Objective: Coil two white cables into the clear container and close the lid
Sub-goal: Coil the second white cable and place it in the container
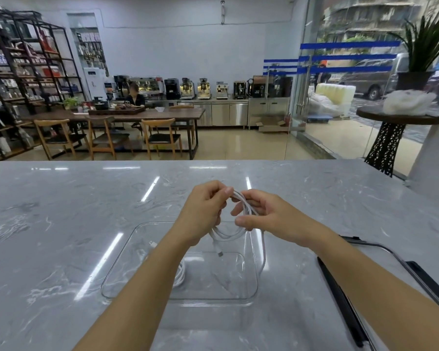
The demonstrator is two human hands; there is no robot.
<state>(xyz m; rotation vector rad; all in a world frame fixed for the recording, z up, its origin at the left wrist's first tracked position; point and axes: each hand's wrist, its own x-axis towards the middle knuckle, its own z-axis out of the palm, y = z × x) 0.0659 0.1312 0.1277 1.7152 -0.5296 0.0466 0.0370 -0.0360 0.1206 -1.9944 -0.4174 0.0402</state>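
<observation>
A clear container [117,272] stands open on the marble counter in front of me. Inside it, partly hidden by my left forearm, lies one coiled white cable [180,276]. Above the container's far side both hands hold the second white cable [246,207] in loops. My left hand [203,211] pinches the top of the loops and my right hand [261,214] grips them from the right. A plug end and a loose strand hang down into the container. The container's lid [395,264], clear with black clasps, lies flat on the counter to the right.
The grey marble counter [61,224] stretches wide to the left and beyond the hands. Past its far edge is a shop floor with a wooden table, chairs and a seated person. A small round side table stands at the far right.
</observation>
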